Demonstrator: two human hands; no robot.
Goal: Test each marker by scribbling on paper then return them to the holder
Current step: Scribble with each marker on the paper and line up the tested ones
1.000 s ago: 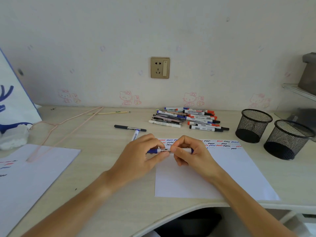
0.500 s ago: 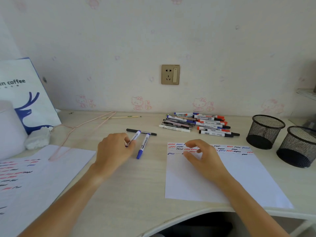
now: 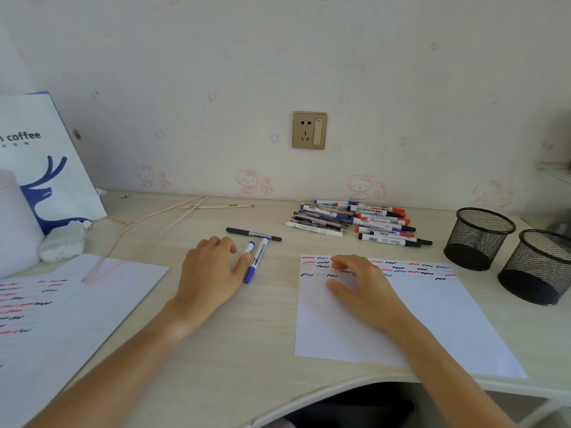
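Left hand (image 3: 210, 273) lies palm down on the desk (image 3: 247, 350), fingers relaxed and loosely spread, gripping nothing. Its thumb tip touches a blue-capped marker (image 3: 249, 248) that lies on the desk just beside the hand. A second blue marker (image 3: 256, 261) lies right alongside it, cap end toward the person, apart from the hand. A black marker (image 3: 253, 234) lies crosswise just behind both, touching or nearly touching their far ends; I cannot tell which.

Right hand (image 3: 364, 288) rests on the sheet of paper (image 3: 417, 329), fingers loosely curled downward with tips on the page, holding nothing. It sits over the left part of the rows of red, blue and black scribbles (image 3: 411, 268) along the paper's far edge.

Pile of markers (image 3: 355, 222), red, blue and black caps, lies flat near the wall, behind the paper. Two black mesh holders (image 3: 479, 237) and (image 3: 539, 267) stand upright at the right, just beside each other, near the paper's far right corner; no markers show inside them.

Second scribbled sheet (image 3: 61, 319) lies at the left. A white coffee bag (image 3: 46, 168) with a blue deer print leans at the wall. A wall socket (image 3: 310, 130) sits above the desk.
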